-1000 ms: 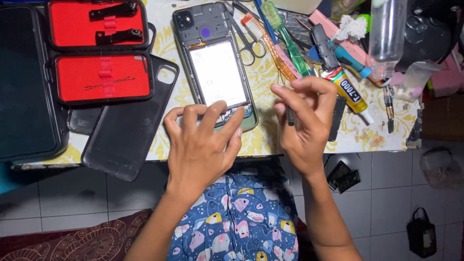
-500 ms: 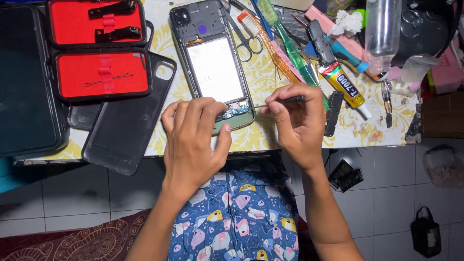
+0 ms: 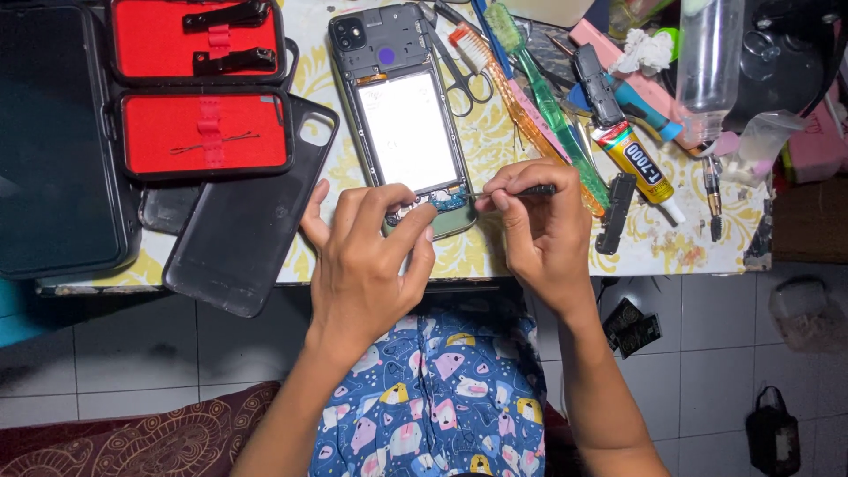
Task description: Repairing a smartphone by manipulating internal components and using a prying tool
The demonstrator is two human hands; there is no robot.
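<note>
Phone (image 3: pixel 408 132) open w/ left hand (image 3: pixel 367 265) steadying, right hand (image 3: pixel 539 230) gripping screwdriver (image 3: pixel 521 192), yellow-label glue tube (image 3: pixel 638 168) nearby

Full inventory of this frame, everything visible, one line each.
opened phone: 1, dark frame with pale panel, table centre, back off
thin tool: 1, dark handle, tip at the phone's lower end
back cover: 1, black, left of the phone, overhanging the table edge
hinged case: 1, red lining, upper left, open
dark flat panel: 1, black, far left
scissors: 1, metal, right of the phone
toothbrushes: 2, orange and green, right of the scissors
glue tube: 1, yellow and black, right side
clear bottle: 1, top right
table: 1, yellow-patterned cloth
left hand: 1, fingers on the phone's lower end
right hand: 1, pinching the thin tool
</note>
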